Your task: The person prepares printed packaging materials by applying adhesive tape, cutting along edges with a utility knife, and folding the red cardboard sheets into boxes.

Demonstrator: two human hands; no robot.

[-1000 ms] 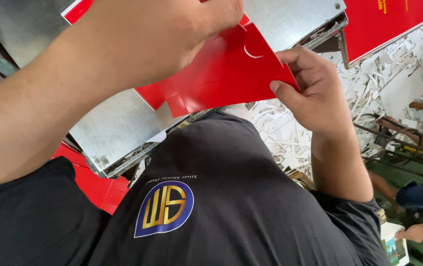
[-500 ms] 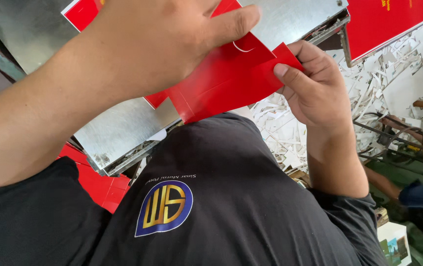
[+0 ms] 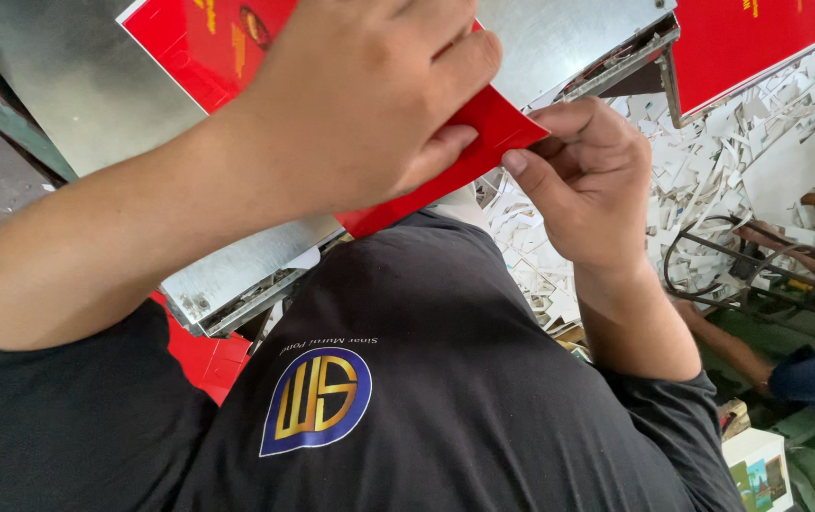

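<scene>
The left hand (image 3: 369, 104) pinched the folded red card (image 3: 483, 142) between thumb and pressed-together fingers, above the front edge of the metal worktable (image 3: 237, 275). The right hand (image 3: 587, 185) gripped the card's right corner, fingers curled with the thumb pressed underneath.

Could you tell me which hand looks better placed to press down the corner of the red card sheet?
Probably the right hand: its thumb and fingers pinch the corner of the red card sheet. The left hand lies spread over the sheet's middle, holding it.
</scene>
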